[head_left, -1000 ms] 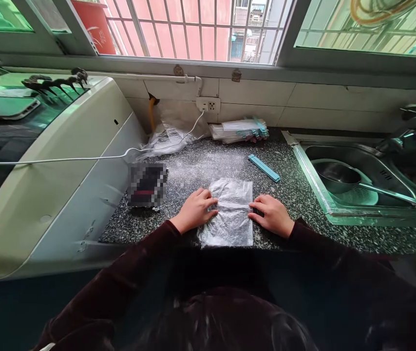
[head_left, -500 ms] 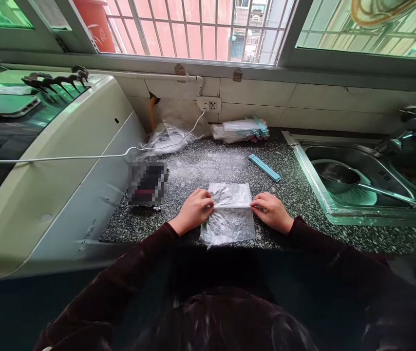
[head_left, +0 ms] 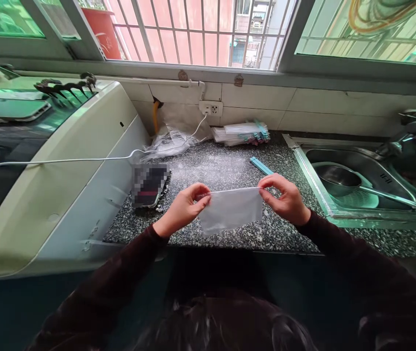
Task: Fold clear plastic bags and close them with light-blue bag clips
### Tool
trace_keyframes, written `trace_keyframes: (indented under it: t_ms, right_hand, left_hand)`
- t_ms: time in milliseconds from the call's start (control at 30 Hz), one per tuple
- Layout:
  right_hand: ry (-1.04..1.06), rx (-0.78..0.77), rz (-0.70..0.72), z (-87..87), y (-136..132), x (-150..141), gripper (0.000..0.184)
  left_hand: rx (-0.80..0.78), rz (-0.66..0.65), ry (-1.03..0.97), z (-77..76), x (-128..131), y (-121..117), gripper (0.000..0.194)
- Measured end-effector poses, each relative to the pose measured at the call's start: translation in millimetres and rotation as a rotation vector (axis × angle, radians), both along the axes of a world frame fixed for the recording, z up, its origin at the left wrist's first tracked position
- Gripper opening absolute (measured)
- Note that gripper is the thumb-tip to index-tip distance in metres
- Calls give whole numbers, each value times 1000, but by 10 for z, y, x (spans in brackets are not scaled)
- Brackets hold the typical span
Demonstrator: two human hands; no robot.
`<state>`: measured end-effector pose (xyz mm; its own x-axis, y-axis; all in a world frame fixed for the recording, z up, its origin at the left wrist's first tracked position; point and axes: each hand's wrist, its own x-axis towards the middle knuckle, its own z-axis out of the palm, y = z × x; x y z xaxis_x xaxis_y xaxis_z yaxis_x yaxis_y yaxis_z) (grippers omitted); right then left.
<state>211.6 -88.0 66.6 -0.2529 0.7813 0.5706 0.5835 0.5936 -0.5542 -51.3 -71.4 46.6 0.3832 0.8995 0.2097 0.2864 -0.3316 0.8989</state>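
Plastic sheet point(head_left: 232, 209) now up from lying flat, stretched above the counter point(head_left: 211, 168), so it looks doubled over. Left hand point(head_left: 186, 207) pinches its upper left corner, right hand point(head_left: 284, 200) its upper right, near blue strips point(head_left: 261, 165). Lower-edge contact unclear.

Plastic film point(head_left: 232, 209), one: translucent, whitish, roughly rectangular, wider than tall. Upper edge taut, pinched near its 10 and 2 o'clock corners; lower edge slanting down toward 7 o'clock.
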Motion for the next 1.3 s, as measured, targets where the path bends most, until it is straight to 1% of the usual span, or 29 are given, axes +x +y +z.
trace_keyframes:
  t_ms: [100,200,333,433,500,567,600,633,667,733,800,867,967,1067,1200,1300]
  right_hand:
    - [50,-68,-40,6,10,-19,8]
    - [69,-138,-32,-96,94,-29,9]
    - [27,-289,43,-317,261,-37,10]
    - [-13,-388,87,-461,366,-65,10]
    - [-19,-430,126,-519,421,-107,14]
    - [-8,-452,177,-549,468,-166,18]
    - [2,-456,202,-557,490,-200,20]
    - [14,-457,223,-563,512,-234,21]
    - [27,-458,237,-569,533,-267,22]
    - [56,-471,241,-585,573,-316,23]
    - [89,-499,199,-602,605,-328,24]
    - [112,-544,134,-612,626,-296,26]
    - [123,-664,107,-606,637,-200,28]
    - [118,-750,115,-590,639,-118,28]
    - [131,-733,74,-584,638,-95,26]
    - [142,-705,57,-588,630,-102,25]
  left_hand:
    - [-91,-1,-75,22,-10,-27,21]
    - [-150,-6,-85,-42,-30,-39,27]
    - [-264,-62,35,-222,-86,-46,36]
    - [-333,-181,187,-328,-117,-27,39]
    - [-313,-224,267,-356,-99,19,38]
    - [-242,-165,284,-355,-31,95,39]
    - [-203,-112,269,-348,21,141,41]
    - [-192,-91,246,-342,80,189,42]
    - [-205,-96,219,-338,144,236,41]
    - [-256,-148,172,-341,268,319,35]
    - [-284,-139,128,-363,363,385,30]
    - [-299,-69,59,-394,415,436,28]
    - [-337,30,-76,-445,434,504,27]
    - [-370,72,-197,-496,430,571,29]
    - [-389,118,-336,-557,408,630,33]
    - [-417,124,-400,-583,369,639,34]
